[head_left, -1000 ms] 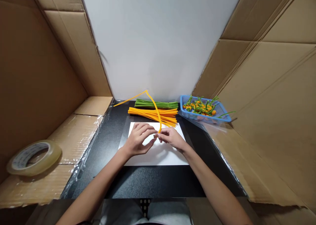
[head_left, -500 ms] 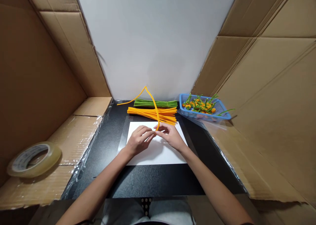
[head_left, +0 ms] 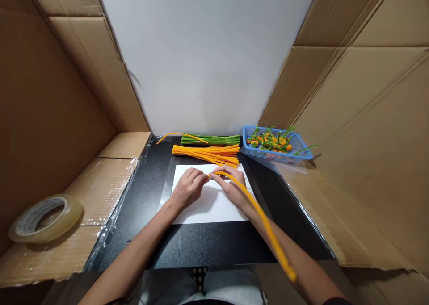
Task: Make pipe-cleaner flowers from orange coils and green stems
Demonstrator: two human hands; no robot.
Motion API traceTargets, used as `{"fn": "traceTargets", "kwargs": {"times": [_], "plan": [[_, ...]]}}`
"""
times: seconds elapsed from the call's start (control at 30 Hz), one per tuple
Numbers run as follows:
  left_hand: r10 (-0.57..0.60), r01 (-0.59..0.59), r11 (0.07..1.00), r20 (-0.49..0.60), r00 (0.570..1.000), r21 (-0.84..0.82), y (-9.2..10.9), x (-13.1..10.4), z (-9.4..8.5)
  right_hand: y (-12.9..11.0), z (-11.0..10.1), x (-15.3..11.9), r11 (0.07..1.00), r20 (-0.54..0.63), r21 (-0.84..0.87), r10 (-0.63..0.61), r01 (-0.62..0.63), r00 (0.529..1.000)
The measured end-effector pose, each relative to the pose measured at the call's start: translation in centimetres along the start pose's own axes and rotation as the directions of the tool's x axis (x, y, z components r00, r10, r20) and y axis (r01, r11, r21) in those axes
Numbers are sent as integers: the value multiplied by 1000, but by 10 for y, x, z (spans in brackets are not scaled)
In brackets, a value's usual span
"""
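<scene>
My left hand (head_left: 188, 190) and my right hand (head_left: 234, 190) meet fingertip to fingertip over a white sheet (head_left: 208, 209). Both pinch the near end of one orange pipe cleaner (head_left: 262, 213). Its long free part arches over my right hand and hangs along the right forearm. What the pinched end looks like is mostly hidden by the fingers. Just behind the hands lies a bundle of orange pipe cleaners (head_left: 204, 151), and beyond it a bundle of green pipe cleaners (head_left: 217, 139). A single curved orange pipe cleaner (head_left: 169, 134) rests at the back left, partly over the green ones.
At the back right stands a blue basket (head_left: 301, 149) with small orange and green pipe-cleaner pieces (head_left: 271, 141). A roll of clear tape (head_left: 72, 213) lies on the cardboard at left. Cardboard walls (head_left: 362, 131) flank the black tabletop (head_left: 208, 247).
The held pipe cleaner's free end has swung from the back over to the right, toward me. The loose orange strand at the back left now lies lower. Both hands stay nearly in place.
</scene>
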State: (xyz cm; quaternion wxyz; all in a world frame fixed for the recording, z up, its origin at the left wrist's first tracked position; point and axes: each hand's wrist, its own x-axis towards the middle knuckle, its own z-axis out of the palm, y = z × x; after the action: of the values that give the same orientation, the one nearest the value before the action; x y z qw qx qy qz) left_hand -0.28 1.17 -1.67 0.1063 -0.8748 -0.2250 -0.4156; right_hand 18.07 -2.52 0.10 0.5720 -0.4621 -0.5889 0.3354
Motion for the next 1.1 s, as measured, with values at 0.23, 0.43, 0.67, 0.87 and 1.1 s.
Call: {"fn": "traceTargets", "kwargs": {"times": [0.23, 0.43, 0.67, 0.87, 1.1], "plan": [[-259, 256, 965, -65, 964, -48, 5, -10, 12, 0, 2, -5, 968, 98, -133, -200, 212, 975], [-559, 533, 807, -40, 828, -256, 9, -9, 11, -1, 8, -9, 960, 92, -159, -217, 230, 972], [-826, 735, 152, 323, 462, -660, 14, -5, 15, 9, 18, -9, 984, 64, 148, 93, -101, 994], [-798, 723, -30, 453, 399, -690, 13, -4, 18, 17, 19, -2, 837, 104, 411, 351, -361, 931], [-670, 718, -152, 605, 431, -680, 12, -3, 19, 21, 12, 1, 774, 195, 391, 459, -498, 867]]}}
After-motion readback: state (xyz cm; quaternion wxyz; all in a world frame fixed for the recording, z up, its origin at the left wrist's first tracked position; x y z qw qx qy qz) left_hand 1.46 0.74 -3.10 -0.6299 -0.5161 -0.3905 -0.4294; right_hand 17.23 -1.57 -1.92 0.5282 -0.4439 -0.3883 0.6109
